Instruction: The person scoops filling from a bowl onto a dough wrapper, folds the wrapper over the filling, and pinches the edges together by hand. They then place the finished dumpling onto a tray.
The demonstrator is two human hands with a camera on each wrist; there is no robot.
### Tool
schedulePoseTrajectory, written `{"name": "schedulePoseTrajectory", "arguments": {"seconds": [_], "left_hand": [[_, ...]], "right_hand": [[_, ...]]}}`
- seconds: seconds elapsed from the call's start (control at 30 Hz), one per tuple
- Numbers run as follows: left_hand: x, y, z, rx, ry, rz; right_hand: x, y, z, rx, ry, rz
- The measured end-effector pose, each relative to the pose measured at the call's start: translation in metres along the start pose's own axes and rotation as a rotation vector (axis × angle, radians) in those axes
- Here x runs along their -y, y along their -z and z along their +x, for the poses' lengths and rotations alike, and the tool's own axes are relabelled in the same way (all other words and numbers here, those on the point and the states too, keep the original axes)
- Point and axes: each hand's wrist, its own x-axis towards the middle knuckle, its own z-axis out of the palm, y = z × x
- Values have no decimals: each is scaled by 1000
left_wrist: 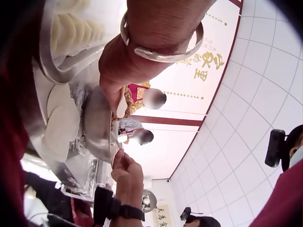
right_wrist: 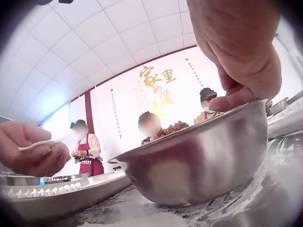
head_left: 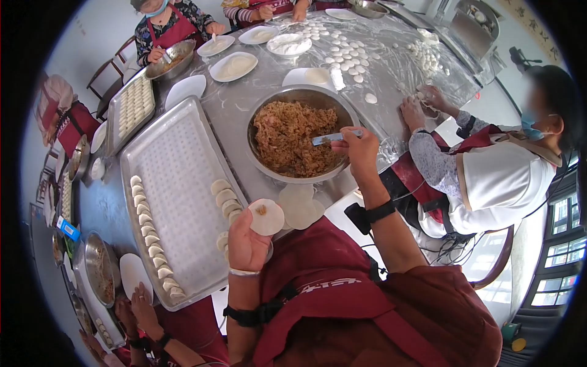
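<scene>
My left hand (head_left: 246, 243) holds a round dumpling wrapper (head_left: 269, 214) with a small dab of filling at its middle. In the right wrist view, its fingers curl under the wrapper (right_wrist: 40, 145), thumb on the upper side. My right hand (head_left: 361, 150) grips the end of a flat, pale spatula (head_left: 329, 139) over a steel bowl (head_left: 249, 144). Brown minced filling (head_left: 290, 131) fills much of this bowl, and the spatula's far end lies against it. Loose wrappers (head_left: 299, 208) overlap on the table edge between the bowl and my left hand.
A metal tray (head_left: 177, 147) on the left bears a row of folded dumplings (head_left: 150, 238) and stacked dumplings (head_left: 226, 199) by its near side. White plates (head_left: 233, 66) and dough pieces (head_left: 348, 55) lie farther back. A person (head_left: 489, 165) works dough at right; other people stand around the table.
</scene>
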Motion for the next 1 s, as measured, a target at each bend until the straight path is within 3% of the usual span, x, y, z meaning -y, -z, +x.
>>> {"name": "schedulePoseTrajectory", "arguments": {"seconds": [0.33, 0.53, 0.77, 0.87, 1.0], "left_hand": [[-7, -10, 18, 67, 0, -29], [-10, -25, 38, 75, -48, -138], [-16, -33, 33, 40, -118, -180], [-22, -30, 33, 19, -135, -134], [-30, -29, 32, 7, -131, -178]], "right_hand": [[6, 7, -15, 97, -228, 329], [34, -13, -61, 244, -207, 338], [33, -29, -116, 397, 140, 41], [23, -25, -120, 537, 927, -444], [15, -22, -131, 763, 970, -429]]}}
